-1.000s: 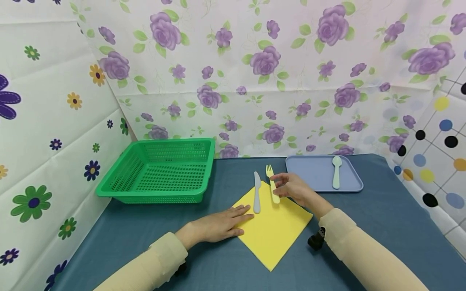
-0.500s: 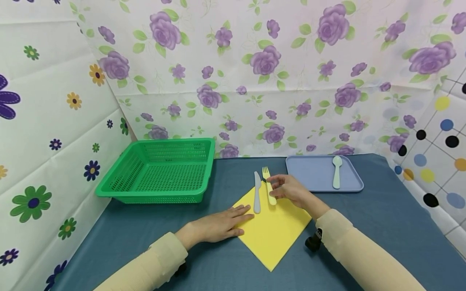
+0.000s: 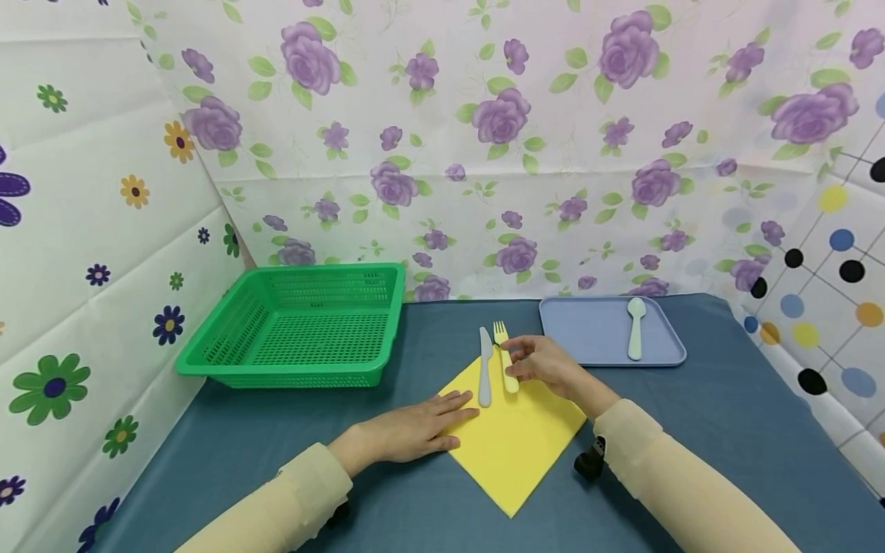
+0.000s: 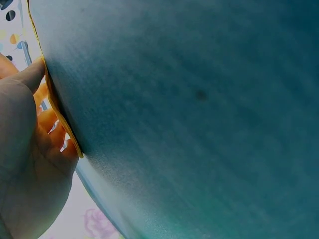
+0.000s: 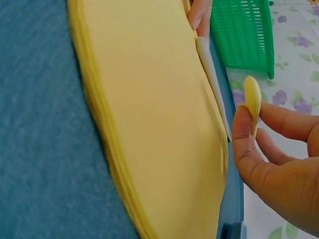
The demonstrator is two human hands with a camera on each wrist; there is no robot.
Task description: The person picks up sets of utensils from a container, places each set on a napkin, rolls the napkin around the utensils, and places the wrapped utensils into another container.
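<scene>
A folded yellow napkin (image 3: 515, 445) lies on the blue cloth with one corner toward me. My left hand (image 3: 408, 432) rests flat on its left corner, fingers spread. Just beyond those fingertips a pale grey knife (image 3: 485, 380) lies on the napkin, its blade pointing away. To the right of the knife, my right hand (image 3: 553, 369) pinches a yellow fork (image 3: 511, 382) by the handle, tines pointing away. In the right wrist view the thumb and fingers hold the end of the fork handle (image 5: 252, 94), with the napkin (image 5: 149, 109) beside it.
A green perforated basket (image 3: 390, 346) stands at the back left. At the back right is a blue-grey tray (image 3: 588, 334) with a mint-green spoon (image 3: 634, 338) in it. Floral sheets hang behind and beside the cloth-covered table (image 3: 387, 499).
My right hand has moved slightly left with the fork, bringing it closer to the knife. The left hand has stayed in place on the napkin.
</scene>
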